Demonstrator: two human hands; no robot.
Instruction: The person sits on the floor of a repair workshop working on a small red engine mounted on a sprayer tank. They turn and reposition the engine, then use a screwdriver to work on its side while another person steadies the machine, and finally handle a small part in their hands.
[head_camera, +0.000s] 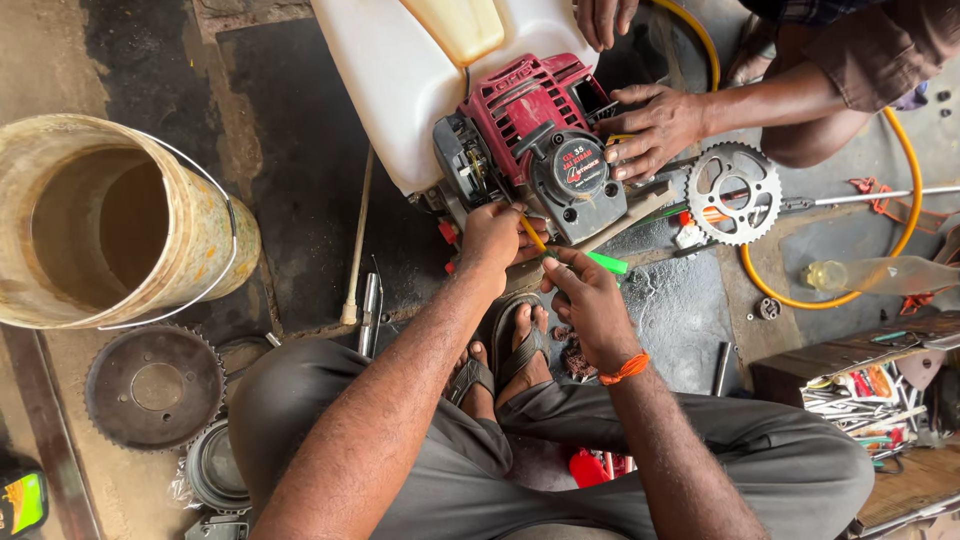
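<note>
A green-handled screwdriver (590, 260) with a yellow shaft lies tilted against the small red-and-grey engine (530, 145).

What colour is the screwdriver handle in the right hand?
Green, on the screwdriver handle held by the right hand; head view.

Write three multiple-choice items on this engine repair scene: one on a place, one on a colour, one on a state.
1. Where does the silver sprocket lie?
A. right of the small engine
B. inside the bucket
C. on the white tank

2. What colour is the band on the right hand's wrist?
A. blue
B. orange
C. white

3. What does the left hand hold?
A. nothing
B. a hammer
C. a yellow-handled tool

Answers: 1 A, it sits on the floor to the engine's right. 2 B, an orange band circles that wrist. 3 C, the fingers wrap the yellow handle at the engine.
</note>
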